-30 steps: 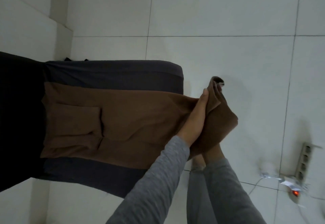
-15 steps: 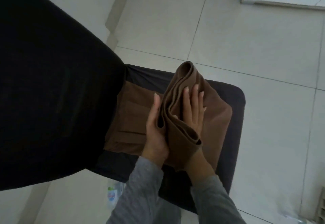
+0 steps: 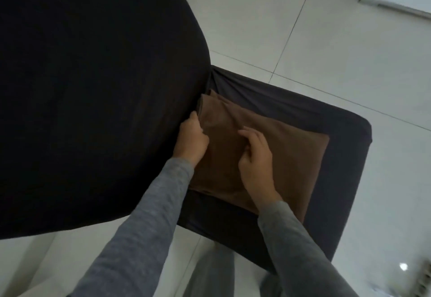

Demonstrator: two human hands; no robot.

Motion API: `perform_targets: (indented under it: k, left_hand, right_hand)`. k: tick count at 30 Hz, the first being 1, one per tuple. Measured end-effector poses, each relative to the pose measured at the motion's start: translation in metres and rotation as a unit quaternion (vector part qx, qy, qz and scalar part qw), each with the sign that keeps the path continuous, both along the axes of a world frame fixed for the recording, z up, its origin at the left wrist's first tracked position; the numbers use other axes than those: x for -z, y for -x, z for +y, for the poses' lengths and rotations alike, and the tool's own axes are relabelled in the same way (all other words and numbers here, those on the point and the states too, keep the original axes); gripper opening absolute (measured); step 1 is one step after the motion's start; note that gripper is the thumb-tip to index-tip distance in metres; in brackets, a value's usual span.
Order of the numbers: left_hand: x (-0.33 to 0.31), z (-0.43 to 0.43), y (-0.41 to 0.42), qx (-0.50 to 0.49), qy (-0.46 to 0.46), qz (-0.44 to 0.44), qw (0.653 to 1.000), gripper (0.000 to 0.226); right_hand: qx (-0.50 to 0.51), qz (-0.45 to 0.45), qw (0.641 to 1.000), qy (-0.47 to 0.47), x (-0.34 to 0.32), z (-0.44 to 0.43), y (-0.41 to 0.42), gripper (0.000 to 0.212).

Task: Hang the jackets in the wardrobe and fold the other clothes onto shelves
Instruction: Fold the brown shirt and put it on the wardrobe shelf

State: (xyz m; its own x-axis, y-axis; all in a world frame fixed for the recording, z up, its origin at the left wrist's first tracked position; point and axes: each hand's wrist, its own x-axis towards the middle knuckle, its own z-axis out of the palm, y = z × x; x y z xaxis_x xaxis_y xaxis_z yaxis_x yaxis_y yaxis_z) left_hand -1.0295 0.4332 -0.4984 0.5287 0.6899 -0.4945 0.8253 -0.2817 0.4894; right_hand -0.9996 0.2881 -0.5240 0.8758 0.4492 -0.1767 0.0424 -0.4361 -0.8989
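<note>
— Pale floor tiles [image 3: 303,40] spread beyond both hands; nearer, a dark padded seat [image 3: 349,168] carries the brown garment [image 3: 291,156], folded to a thick rectangle directly under them; what is each hand doing?

— Left hand [image 3: 192,140], at the garment's edge beside the large black cloth [image 3: 93,86], has its fingers curled round that edge; right hand [image 3: 255,156], close beside it but not touching it, sets bent fingers on the top layer; whether they pinch a fold or merely press, I cannot tell.

— Which step is this?

— Folding, by my reading, and near its end; the layers are stacked, though creases run between the two hands.

— And the next move?

— Probably smoothing the top layer; then a lift with one hand under each side, so the stack holds together; I see no shelf plainly from here, so the carry would have to turn away from the seat.
</note>
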Motion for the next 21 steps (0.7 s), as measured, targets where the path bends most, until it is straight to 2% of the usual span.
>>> perform_targets:
  k: [1, 3, 5, 6, 9, 13, 15, 17, 21]
  left_hand:
    - [-0.005, -0.005, 0.000, -0.003, -0.023, -0.009, 1.000, 0.043]
    - [-0.009, -0.018, -0.001, 0.041, -0.134, -0.024, 0.990, 0.062]
    - [-0.017, -0.033, -0.007, 0.118, -0.215, -0.068, 0.967, 0.065]
    - [-0.017, -0.038, -0.013, 0.166, -0.220, -0.092, 0.957, 0.061]
    - [-0.004, -0.044, -0.030, 0.279, -0.218, -0.073, 0.932, 0.050]
    - [0.016, -0.020, -0.052, 0.291, -0.244, -0.034, 0.925, 0.039]
    - [0.017, -0.009, -0.059, 0.326, -0.263, -0.019, 0.908, 0.028]
    - [0.016, -0.004, -0.063, 0.338, -0.259, -0.031, 0.904, 0.018]
    - [0.021, 0.005, -0.070, 0.344, -0.259, -0.029, 0.902, 0.013]
  right_hand:
    - [0.031, -0.022, 0.999, 0.017, -0.004, -0.011, -0.006, 0.038]
    - [0.073, -0.058, 0.994, 0.055, -0.010, -0.032, -0.022, 0.032]
    - [0.096, -0.100, 0.984, 0.107, -0.007, -0.047, -0.040, 0.031]
    - [0.098, -0.111, 0.979, 0.138, -0.005, -0.052, -0.049, 0.032]
    - [0.111, -0.103, 0.963, 0.222, 0.000, -0.064, -0.064, 0.033]
    - [0.127, -0.101, 0.955, 0.250, 0.006, -0.067, -0.066, 0.019]
    - [0.127, -0.098, 0.954, 0.254, 0.008, -0.068, -0.067, 0.012]
    - [0.130, -0.093, 0.952, 0.262, 0.009, -0.070, -0.072, 0.010]
    - [0.138, -0.082, 0.949, 0.272, 0.008, -0.071, -0.082, 0.012]
